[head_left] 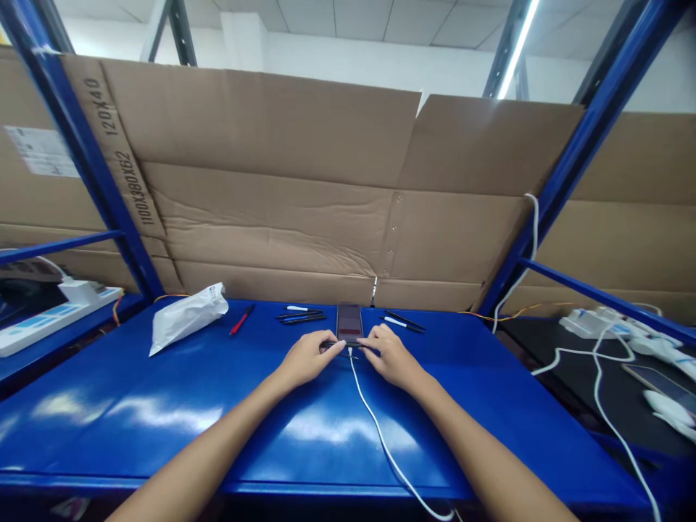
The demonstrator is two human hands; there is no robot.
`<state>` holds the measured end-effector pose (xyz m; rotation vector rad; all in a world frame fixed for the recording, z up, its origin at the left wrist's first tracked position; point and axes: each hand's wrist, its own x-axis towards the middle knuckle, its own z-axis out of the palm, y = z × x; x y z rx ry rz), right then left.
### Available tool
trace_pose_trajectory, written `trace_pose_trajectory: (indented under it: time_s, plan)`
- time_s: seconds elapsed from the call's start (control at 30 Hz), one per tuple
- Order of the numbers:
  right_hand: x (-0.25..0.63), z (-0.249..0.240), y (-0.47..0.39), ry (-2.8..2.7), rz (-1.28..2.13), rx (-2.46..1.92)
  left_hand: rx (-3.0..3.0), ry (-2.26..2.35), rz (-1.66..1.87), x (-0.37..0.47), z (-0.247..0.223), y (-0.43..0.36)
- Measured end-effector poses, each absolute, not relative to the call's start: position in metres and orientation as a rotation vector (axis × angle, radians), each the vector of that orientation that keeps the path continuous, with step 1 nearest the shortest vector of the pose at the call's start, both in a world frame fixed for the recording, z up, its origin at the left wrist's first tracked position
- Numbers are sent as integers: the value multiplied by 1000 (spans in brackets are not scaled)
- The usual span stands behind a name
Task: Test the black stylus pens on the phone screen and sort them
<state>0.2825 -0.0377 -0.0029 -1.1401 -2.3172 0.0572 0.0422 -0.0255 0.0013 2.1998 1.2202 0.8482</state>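
Observation:
Both hands meet at the middle of the blue table, in front of a dark phone (349,317) with a white cable (375,420) running from its near end. My left hand (307,358) is closed, its thumb and fingers pinching a slim black pen (353,344). On the other end of that pen, the fingers of my right hand (392,355) are closed as well. A second thin dark piece (348,356) shows just below, between the hands; its kind is hard to make out. Fingers partly cover the pen's ends.
Several black pens (301,317) lie left of the phone, more pens (403,322) right of it. Farther left are a red pen (241,320) and a white plastic bag (188,317). Cardboard (272,188) and blue posts (576,152) bound the table (261,449). Power strips (54,319) flank it.

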Motion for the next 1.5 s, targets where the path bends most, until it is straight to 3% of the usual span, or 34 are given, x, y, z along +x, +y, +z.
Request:
trace_pose_trajectory:
  time_s: [0.8,1.23,1.5]
  plan:
    - [275,7,-47,-2235,321,-1056,2185,1136,858,40,-4,-22]
    - [274,-11,-41,-2362,179,-1262,2046,1159,875,35,-11,-8]
    - [317,16,-30,-2312,245,-1162,2040,1292,925,26,-8,-4]
